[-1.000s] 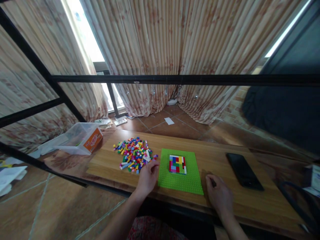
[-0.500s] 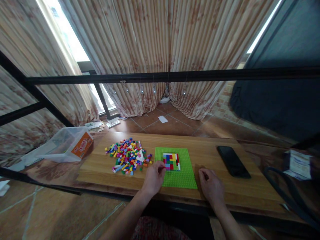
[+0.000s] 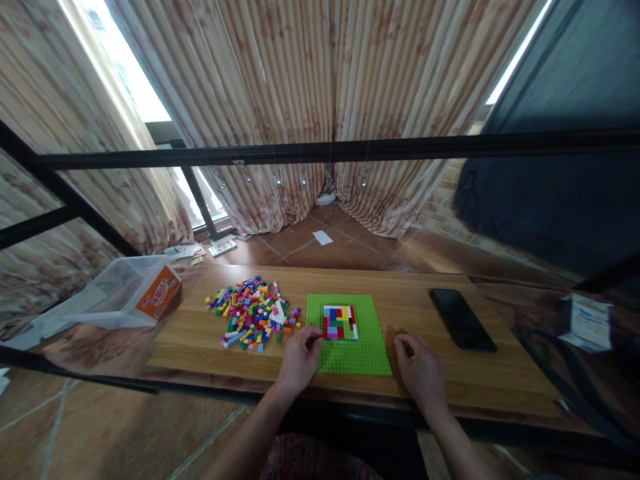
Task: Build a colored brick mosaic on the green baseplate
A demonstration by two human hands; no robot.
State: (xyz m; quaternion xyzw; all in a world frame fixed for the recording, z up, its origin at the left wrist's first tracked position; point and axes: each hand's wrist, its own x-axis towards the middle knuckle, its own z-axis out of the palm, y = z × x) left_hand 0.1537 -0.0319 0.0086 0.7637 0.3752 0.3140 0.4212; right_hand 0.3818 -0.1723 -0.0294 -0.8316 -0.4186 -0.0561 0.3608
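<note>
My left hand (image 3: 299, 359) is at the left edge of the green baseplate (image 3: 370, 357), thumb and fingertips pinched together. A bit of red shows at those fingertips and looks like a small red brick (image 3: 320, 337). Just right of it, a square build of colourful bricks (image 3: 341, 323), partly framed in white, sits on the baseplate. My right hand (image 3: 421, 372) rests on the table right of the baseplate, its fingers curled in and nothing visible in them.
Left of the baseplate lies a pile of loose bricks (image 3: 257, 313) on the wooden table (image 3: 190, 347). Farther left stands a clear plastic box (image 3: 120, 293) with an orange label. A black phone (image 3: 463, 320) lies at the right. A dark metal bar (image 3: 280, 153) crosses beyond the table.
My left hand has drawn slightly left, away from the brick build, with its fingertips still pinched. My right hand stays in place. The whole view has shifted a little.
</note>
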